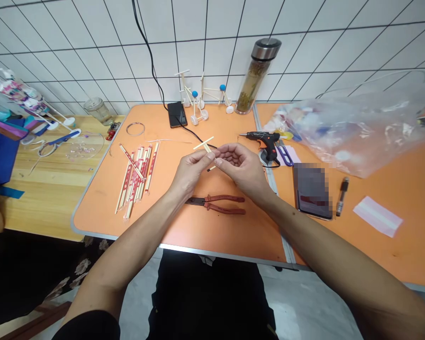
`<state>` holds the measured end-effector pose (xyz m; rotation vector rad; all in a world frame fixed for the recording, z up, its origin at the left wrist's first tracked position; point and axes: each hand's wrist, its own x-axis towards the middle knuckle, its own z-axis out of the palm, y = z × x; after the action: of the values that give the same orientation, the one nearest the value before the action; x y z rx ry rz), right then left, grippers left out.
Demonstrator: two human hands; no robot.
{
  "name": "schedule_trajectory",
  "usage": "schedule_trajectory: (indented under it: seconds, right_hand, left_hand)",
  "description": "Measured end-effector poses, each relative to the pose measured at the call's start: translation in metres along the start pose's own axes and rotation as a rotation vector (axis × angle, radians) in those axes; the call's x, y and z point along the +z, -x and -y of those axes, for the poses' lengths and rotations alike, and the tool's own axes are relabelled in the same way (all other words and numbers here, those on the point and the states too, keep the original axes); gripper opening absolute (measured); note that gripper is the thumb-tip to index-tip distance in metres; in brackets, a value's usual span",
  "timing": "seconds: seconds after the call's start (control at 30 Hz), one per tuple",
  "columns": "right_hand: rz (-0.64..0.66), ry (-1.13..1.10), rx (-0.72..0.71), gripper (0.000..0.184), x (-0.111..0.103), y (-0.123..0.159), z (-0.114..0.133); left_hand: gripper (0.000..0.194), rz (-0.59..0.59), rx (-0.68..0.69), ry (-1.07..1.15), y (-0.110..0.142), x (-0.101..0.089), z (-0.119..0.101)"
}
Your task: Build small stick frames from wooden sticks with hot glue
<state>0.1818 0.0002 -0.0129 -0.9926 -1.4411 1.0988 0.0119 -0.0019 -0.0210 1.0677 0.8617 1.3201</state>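
My left hand [190, 171] pinches a T-shaped piece of pale wooden sticks [203, 143] between thumb and forefinger. Its crossbar points up and away from me. Opposite it, my right hand [241, 166] has its fingers curled, and its thumb and fingertips meet at the piece's near end, which the hands partly hide. A short pale bit with a dark tip [210, 168] shows just beneath the hands. Pliers with red handles [225, 204] lie on the table below them. To the left are several chopsticks in red-and-clear wrappers [136, 174].
A hot glue gun [264, 140], purple snips [285, 153], a phone [312, 191] and a marker [342, 196] lie at right. Behind stand small stick models with blue balls [201, 99], a tea bottle [254, 80] and a plastic bag [357, 127]. Someone sits at left.
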Motion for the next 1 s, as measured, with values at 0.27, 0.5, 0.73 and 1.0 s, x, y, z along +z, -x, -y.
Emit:
schedule_trajectory:
  seconds: [0.27, 0.5, 0.73, 1.0]
  right_hand:
    - [0.014, -0.108, -0.006, 0.036, 0.005, 0.000, -0.004]
    - [-0.073, -0.122, -0.029, 0.043, 0.012, 0.002, -0.009]
    - [-0.108, -0.048, -0.020, 0.039, 0.015, 0.006, -0.004]
    - [-0.098, -0.028, -0.024, 0.031, 0.016, 0.007, -0.001]
  left_hand:
    - [0.045, -0.002, -0.038, 0.027, 0.000, 0.003, 0.002]
    - [0.043, -0.065, -0.080, 0.141, -0.002, 0.002, 0.007]
    - [0.043, -0.073, -0.094, 0.164, -0.002, 0.001, 0.007]
    - [0.043, -0.051, -0.083, 0.203, -0.002, 0.004, 0.002]
